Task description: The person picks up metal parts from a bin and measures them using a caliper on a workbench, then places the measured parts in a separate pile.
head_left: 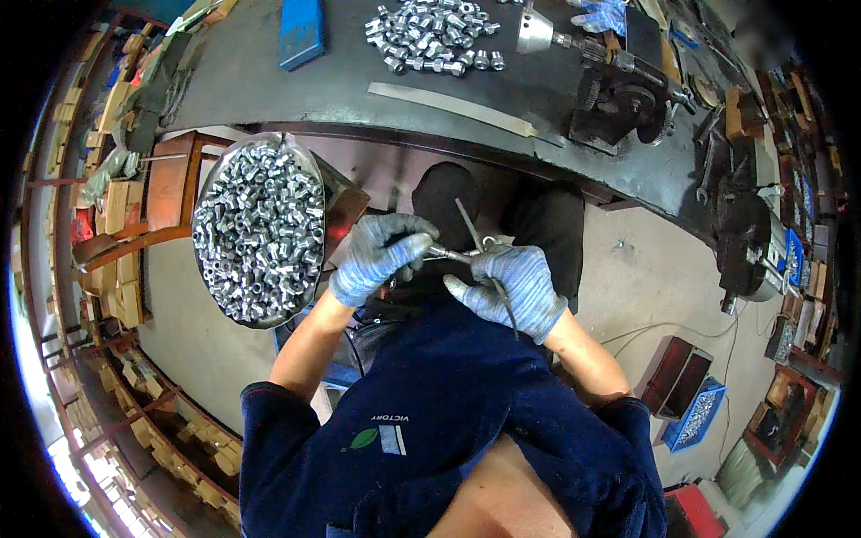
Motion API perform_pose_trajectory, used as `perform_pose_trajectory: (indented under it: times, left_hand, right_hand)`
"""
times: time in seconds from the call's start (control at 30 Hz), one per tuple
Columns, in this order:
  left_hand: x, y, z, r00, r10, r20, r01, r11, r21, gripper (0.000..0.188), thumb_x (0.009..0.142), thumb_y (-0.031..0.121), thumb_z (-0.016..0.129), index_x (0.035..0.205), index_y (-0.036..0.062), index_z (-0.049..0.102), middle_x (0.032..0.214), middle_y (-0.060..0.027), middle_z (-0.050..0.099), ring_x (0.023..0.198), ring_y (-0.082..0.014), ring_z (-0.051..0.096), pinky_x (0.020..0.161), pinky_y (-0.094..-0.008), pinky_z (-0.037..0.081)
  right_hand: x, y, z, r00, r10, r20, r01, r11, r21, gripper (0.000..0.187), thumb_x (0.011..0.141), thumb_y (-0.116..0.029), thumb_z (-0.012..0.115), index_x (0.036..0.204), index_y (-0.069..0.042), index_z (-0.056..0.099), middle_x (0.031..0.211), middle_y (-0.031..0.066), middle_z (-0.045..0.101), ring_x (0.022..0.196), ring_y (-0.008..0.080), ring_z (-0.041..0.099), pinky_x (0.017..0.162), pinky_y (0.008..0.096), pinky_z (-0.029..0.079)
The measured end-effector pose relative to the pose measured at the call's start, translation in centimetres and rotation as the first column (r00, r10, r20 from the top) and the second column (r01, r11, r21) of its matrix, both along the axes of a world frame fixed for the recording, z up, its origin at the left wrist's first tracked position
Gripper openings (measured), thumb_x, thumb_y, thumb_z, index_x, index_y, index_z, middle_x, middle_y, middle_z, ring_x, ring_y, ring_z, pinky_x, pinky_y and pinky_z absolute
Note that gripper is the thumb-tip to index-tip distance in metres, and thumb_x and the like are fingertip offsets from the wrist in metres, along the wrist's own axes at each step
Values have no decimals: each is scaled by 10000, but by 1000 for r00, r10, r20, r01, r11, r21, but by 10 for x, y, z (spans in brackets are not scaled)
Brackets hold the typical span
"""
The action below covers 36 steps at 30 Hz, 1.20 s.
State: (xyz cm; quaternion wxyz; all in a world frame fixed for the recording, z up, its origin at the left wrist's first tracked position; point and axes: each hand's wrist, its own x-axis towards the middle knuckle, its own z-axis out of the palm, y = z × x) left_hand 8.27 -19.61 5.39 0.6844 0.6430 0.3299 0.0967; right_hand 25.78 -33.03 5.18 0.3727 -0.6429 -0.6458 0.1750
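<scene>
Both hands wear blue-grey work gloves and meet in front of my lap. My left hand (375, 255) is closed, pinching a small shiny metal fitting (436, 251) between thumb and fingers. My right hand (518, 285) wraps round what looks like a tap wrench, its long thin cross bar (464, 220) sticking out above and below the fist. The tool's shaft (458, 256) points left and meets the fitting; the joint is too small to make out. Beside my left hand stands a large oval tub (197, 229) heaped with similar metal fittings (260, 233).
On the dark workbench (296, 99) ahead lie a pile of fittings (430, 36), a flat file (448, 106), a blue case (301, 34) and a machine with a chuck (535, 31). A wooden chair (170, 193) stands left; a blue crate (695, 414) sits on the floor right.
</scene>
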Motion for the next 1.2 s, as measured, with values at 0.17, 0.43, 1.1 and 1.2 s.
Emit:
perform_pose_trajectory:
  times: [0.17, 0.43, 1.1, 1.2]
  left_hand:
    - [-2, 4, 2, 995, -92, -37, 96, 989, 109, 297, 827, 169, 664, 1038, -36, 618, 804, -58, 624, 731, -103, 577, 651, -243, 467]
    - [5, -8, 0, 989, -24, 143, 38, 994, -99, 358, 813, 172, 668, 1081, -50, 588, 854, -33, 599, 787, -95, 561, 703, -228, 457]
    - [-1, 11, -12, 985, 115, -129, 30, 625, 780, 270, 658, 84, 670, 927, 100, 668, 659, -77, 581, 536, -180, 537, 530, -306, 447]
    - [4, 10, -4, 982, 56, -183, 94, 692, 716, 297, 644, 92, 682, 941, 101, 666, 680, -66, 591, 547, -164, 537, 533, -299, 444]
  right_hand:
    - [-2, -3, -4, 999, -16, -42, 17, 999, 29, 369, 729, -377, 716, 541, -107, 549, 470, 94, 485, 428, 276, 519, 444, 363, 409]
    - [-2, -6, -11, 988, -57, -140, 67, 995, 67, 359, 704, -324, 751, 531, -104, 526, 476, 93, 489, 430, 271, 514, 439, 349, 407]
    - [-7, -8, 35, 923, 184, -339, -165, 983, 87, 273, 690, -174, 773, 570, -68, 551, 544, 109, 506, 480, 259, 540, 463, 324, 420]
    - [-14, 8, 20, 944, 201, -262, -195, 979, 50, 255, 727, -214, 742, 581, -92, 572, 554, 121, 519, 485, 291, 536, 456, 356, 416]
